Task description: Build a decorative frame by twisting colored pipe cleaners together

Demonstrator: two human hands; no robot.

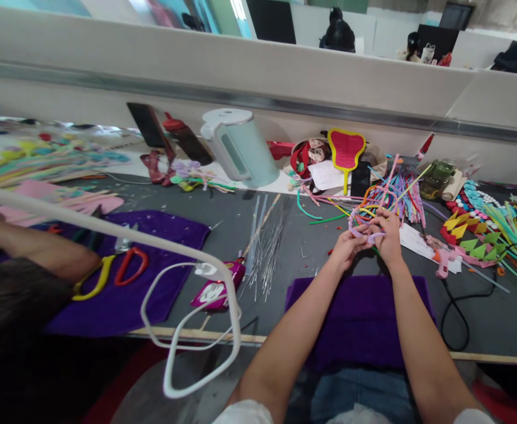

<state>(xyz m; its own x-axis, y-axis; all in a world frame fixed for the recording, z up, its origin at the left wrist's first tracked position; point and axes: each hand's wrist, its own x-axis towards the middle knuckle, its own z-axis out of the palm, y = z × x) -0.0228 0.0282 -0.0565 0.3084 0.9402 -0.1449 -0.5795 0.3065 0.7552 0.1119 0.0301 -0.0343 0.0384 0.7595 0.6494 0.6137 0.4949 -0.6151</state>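
Observation:
Above the folded purple cloth (360,321), my left hand (348,247) and my right hand (387,235) meet with bent fingers closed on a lavender pipe cleaner (377,236). It curves into a loop; part of it is hidden behind my fingers. Just beyond my hands lies a heap of many-coloured pipe cleaners (411,197). A pink glue gun (444,259) rests to the right of my right hand, on a white paper (417,240). Thin metal wires (272,250) are spread on the table to the left of my hands.
A pale kettle (258,147) and a red-and-yellow hand fan (347,150) stand at the back. On the left, a co-worker's arm (64,256) reaches over purple cloth (170,235) beside scissors (132,265). A white tube (152,235) crosses in front. A black cable (455,306) lies at right.

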